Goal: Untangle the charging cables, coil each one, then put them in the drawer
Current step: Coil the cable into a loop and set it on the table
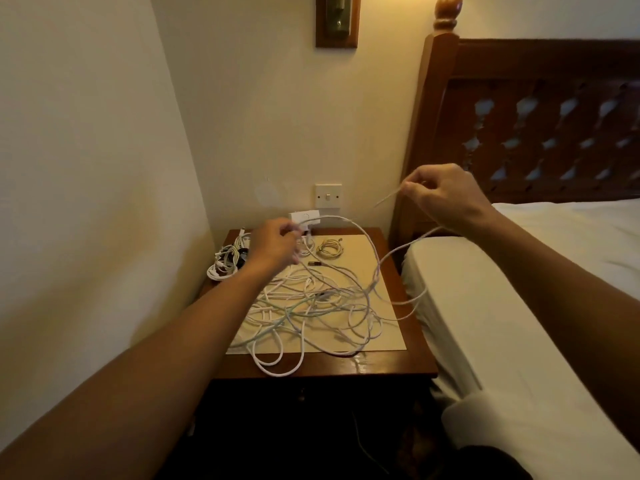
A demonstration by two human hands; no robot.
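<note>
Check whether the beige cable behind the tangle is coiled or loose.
Coiled: the beige cable lies as a tidy ring, apart from the white tangle.

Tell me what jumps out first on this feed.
The tangle of white cables sprawled across the bedside table grabs the eye first. Above it, the right hand pinches one cable end raised near the headboard, while the left hand holds a strand toward the table's back.

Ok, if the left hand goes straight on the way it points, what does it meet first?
Most likely the white charger block at the wall, just beyond the left hand that pinches a white cable; depth is hard to judge from this one view.
</note>
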